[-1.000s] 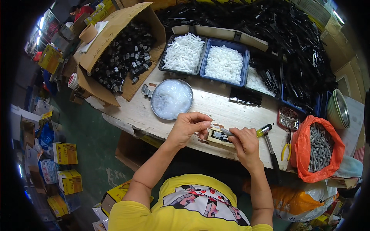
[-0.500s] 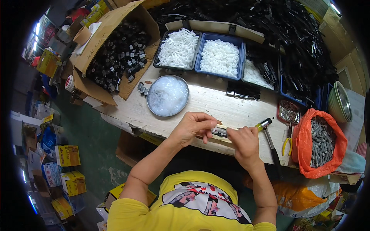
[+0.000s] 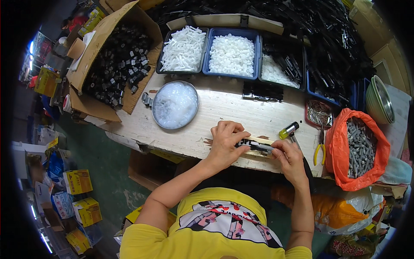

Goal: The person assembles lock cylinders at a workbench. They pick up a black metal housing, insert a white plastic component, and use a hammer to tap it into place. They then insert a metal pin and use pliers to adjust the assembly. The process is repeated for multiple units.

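At the front edge of the workbench, a slim black part (image 3: 246,143) lies along a pale wooden strip (image 3: 261,140). My left hand (image 3: 225,144) is closed over the left end of the black part, thumb and fingers pinching it. A small grey piece (image 3: 262,148) sits on the black part, and the fingertips of my right hand (image 3: 291,162) close on its right end. Fingers hide where the two pieces meet. Just beyond my right hand lies a mallet with a yellow-and-silver head (image 3: 289,130).
A round dish of whitish gel (image 3: 175,83) stands left. Trays of white sticks (image 3: 183,49), white caps (image 3: 231,56) and black parts (image 3: 282,64) line the back. Yellow-handled pliers (image 3: 319,154) and a red bag (image 3: 335,151) of grey pieces are right; a carton (image 3: 103,49) stands far left.
My left hand has come down onto the black part, and my right hand has shifted right along it to the grey piece. The whole view has shifted slightly.
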Demonstrator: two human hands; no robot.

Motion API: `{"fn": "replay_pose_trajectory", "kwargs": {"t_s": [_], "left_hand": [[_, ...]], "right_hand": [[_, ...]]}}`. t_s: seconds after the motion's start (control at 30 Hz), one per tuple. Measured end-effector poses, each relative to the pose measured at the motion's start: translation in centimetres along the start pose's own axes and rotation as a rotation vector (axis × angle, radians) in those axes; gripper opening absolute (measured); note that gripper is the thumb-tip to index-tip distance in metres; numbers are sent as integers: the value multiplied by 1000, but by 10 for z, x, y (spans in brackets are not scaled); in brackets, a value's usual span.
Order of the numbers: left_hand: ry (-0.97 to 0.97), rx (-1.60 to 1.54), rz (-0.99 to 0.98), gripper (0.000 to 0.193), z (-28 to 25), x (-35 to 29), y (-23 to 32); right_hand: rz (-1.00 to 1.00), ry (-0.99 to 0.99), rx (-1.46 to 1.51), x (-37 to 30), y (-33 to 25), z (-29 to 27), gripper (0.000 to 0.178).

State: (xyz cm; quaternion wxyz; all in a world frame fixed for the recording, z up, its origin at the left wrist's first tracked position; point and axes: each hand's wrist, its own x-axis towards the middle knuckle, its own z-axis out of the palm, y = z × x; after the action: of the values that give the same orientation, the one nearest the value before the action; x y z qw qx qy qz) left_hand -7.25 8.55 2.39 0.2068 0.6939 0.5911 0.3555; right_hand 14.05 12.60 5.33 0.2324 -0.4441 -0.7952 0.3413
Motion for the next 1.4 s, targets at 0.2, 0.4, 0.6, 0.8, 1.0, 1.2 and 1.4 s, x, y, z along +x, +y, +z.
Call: {"fn": "replay_pose_trajectory", "kwargs": {"t_s": [0.2,0.4,0.6,0.8,1.0,1.2,1.4], "left_hand": [[-19,-23,-57,34,2,0,-1],[8,-42,-68,32,3,0,0],[40,-31,5,16,4,-3,-2],[45,-10,65,10,5,-3,-4],[23,45,125,10,4,1,-3],[29,27,149,11,1,0,-4],[17,20,155,11,1,0,-5]], "right_hand": [[-100,-31,-66,5,0,7,8],[-87,-31,-97,6,1,9,6],[-43,-25,-78,8,3,9,6],[376,-90,191,18,8,12,12],[496,-163,258,23,17,10,15],[517,-177,262,25,15,10,19],[371,-106,4,24,-3,6,20]]}}
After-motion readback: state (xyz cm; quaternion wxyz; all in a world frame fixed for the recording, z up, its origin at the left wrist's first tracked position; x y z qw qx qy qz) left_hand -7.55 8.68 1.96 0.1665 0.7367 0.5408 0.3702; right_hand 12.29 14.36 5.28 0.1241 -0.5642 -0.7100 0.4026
